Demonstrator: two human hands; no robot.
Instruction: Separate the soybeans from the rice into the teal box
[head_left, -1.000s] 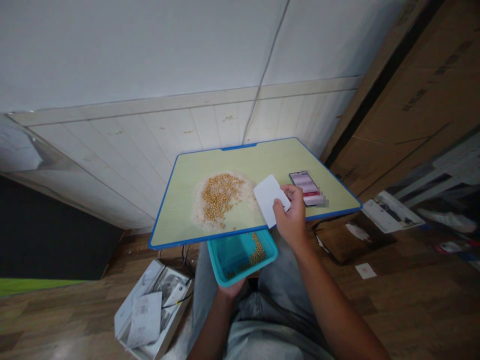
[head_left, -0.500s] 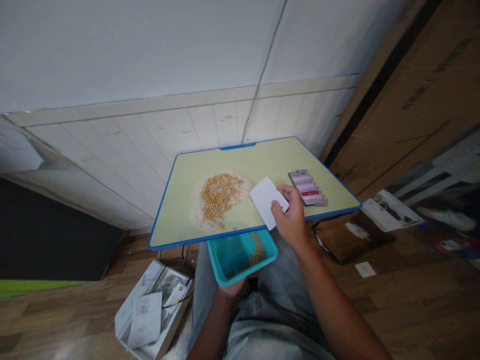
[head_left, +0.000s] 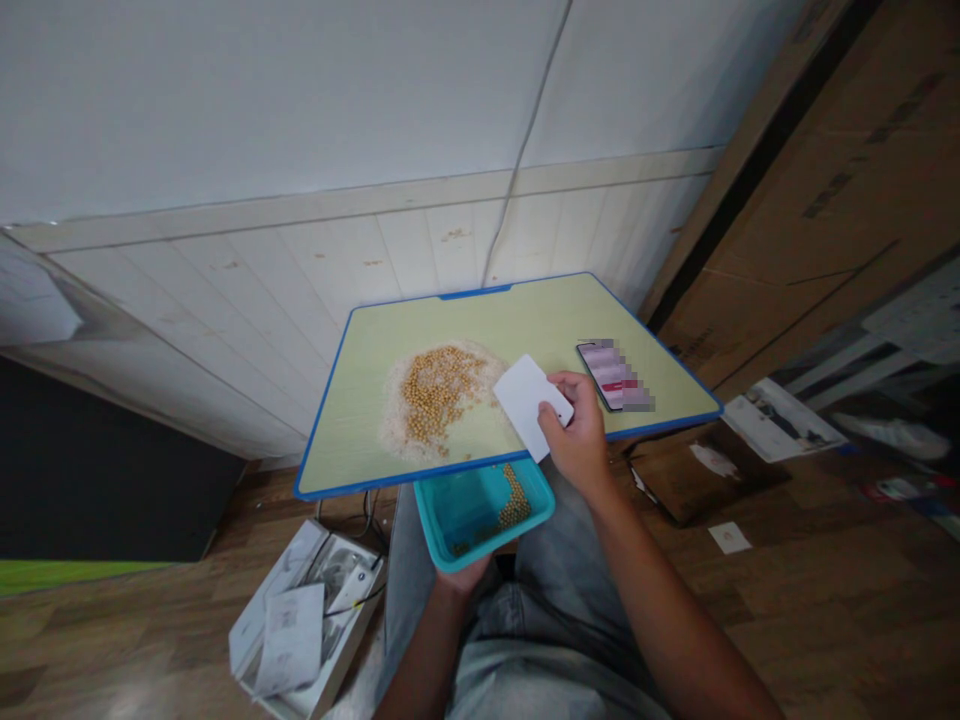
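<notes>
My right hand point(head_left: 581, 430) grips a white card point(head_left: 531, 402) between thumb and fingers, just above the table, beside a spread of white grains that look like rice point(head_left: 397, 425). On those grains lie round golden beans that look like soybeans point(head_left: 431, 395). My left hand point(head_left: 463, 578) supports a teal plastic basin point(head_left: 431, 535) from below, its fingers mostly hidden. The basin hangs under the table's front edge, above my lap. Inside it more golden beans point(head_left: 515, 500) gather along the right side and the near edge.
The small yellow-green table point(head_left: 517, 315) with a blue rim stands against the wall. A phone point(head_left: 611, 375) lies on its right side. Below left is an open white box point(head_left: 352, 600) with papers and cables. Cardboard boxes point(head_left: 810, 240) stand at the right.
My right hand and the white card have shifted slightly left, toward the grains. The basin and my left hand stay nearly where they were.
</notes>
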